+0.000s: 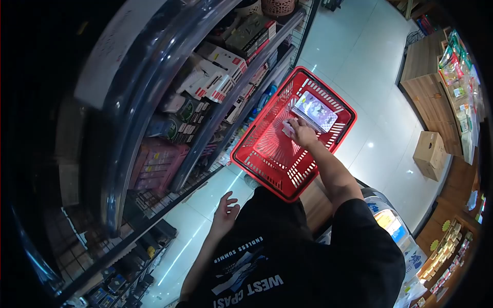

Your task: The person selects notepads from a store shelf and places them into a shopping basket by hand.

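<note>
My right hand [304, 134] reaches down into a red plastic shopping basket [247, 163], its fingers closed on a small whitish item [287, 128] whose kind I cannot make out. Beside those fingers, a flat purple-and-white item with a cartoon print [315, 110], like a notebook or box, lies in the basket. The basket sits in front of my body, close to the shelves. Off to the left, my left hand [226, 211] hangs in the air near my black shirt, with bent fingers apart and nothing in them.
Store shelves [226, 110] with several boxed goods, white cartons [213, 77] among them, run along the left. Pale floor tiles [354, 51] lie beyond the basket. On the right stand a cardboard box [430, 154] and a wooden display stand [426, 84] with packaged goods.
</note>
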`<action>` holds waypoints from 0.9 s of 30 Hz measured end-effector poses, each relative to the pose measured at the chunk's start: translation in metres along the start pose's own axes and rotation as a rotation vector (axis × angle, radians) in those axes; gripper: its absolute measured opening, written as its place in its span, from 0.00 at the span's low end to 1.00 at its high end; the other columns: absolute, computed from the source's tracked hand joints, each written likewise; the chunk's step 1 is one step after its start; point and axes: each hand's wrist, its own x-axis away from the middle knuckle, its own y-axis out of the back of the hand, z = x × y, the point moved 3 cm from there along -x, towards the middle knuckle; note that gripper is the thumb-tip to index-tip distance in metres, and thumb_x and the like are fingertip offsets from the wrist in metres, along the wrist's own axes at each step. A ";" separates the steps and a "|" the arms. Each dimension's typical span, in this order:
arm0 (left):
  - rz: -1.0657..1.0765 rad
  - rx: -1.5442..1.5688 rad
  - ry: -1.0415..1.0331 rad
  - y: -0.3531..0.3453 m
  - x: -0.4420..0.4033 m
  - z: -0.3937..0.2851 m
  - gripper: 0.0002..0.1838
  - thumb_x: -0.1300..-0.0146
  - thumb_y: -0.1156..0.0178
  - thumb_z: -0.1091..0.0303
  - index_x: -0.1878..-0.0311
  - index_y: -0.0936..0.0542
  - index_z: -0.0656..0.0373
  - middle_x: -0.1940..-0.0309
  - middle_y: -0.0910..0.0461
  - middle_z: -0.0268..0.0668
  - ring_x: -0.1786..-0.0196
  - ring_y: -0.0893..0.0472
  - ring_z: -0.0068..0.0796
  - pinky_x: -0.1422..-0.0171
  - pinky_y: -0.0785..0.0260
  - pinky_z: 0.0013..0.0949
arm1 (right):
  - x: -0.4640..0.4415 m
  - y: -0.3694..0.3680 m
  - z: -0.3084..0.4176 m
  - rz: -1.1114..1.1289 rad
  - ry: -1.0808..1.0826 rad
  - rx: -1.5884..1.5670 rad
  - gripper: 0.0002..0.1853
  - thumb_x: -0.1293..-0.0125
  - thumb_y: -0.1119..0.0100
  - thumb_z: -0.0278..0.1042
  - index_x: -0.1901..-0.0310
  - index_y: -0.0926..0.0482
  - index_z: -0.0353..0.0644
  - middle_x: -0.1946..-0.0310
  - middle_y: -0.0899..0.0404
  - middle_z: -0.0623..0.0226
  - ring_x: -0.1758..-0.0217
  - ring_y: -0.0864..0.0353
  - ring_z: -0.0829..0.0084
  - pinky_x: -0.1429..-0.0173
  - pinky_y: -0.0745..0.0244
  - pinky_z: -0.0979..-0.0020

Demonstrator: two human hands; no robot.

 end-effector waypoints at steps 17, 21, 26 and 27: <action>0.006 -0.099 0.177 -0.016 -0.010 0.006 0.30 0.32 0.41 0.65 0.29 0.40 0.55 0.45 0.23 0.44 0.55 0.20 0.27 0.50 0.26 0.31 | -0.029 -0.045 -0.012 0.196 -0.193 0.212 0.40 0.44 0.35 0.49 0.29 0.40 0.67 0.27 0.47 0.58 0.26 0.46 0.47 0.28 0.47 0.43; 0.019 -0.130 0.180 -0.018 -0.014 0.006 0.31 0.32 0.41 0.64 0.29 0.40 0.54 0.45 0.23 0.44 0.54 0.20 0.29 0.50 0.26 0.32 | -0.036 -0.053 -0.014 0.205 -0.216 0.153 0.40 0.47 0.33 0.48 0.31 0.38 0.67 0.27 0.46 0.56 0.26 0.46 0.46 0.27 0.48 0.42; 0.039 -0.149 0.214 -0.022 -0.015 0.001 0.31 0.33 0.41 0.69 0.29 0.41 0.56 0.45 0.24 0.44 0.54 0.21 0.25 0.48 0.28 0.30 | -0.055 -0.067 -0.005 0.230 -0.295 0.136 0.30 0.41 0.39 0.37 0.36 0.34 0.60 0.28 0.46 0.53 0.25 0.47 0.47 0.26 0.47 0.47; 0.035 -0.142 0.214 -0.022 -0.014 0.000 0.31 0.33 0.41 0.69 0.29 0.41 0.56 0.45 0.24 0.44 0.54 0.21 0.25 0.48 0.28 0.30 | -0.057 -0.067 -0.004 0.233 -0.296 0.131 0.30 0.41 0.39 0.37 0.36 0.34 0.60 0.28 0.46 0.53 0.25 0.47 0.47 0.26 0.47 0.47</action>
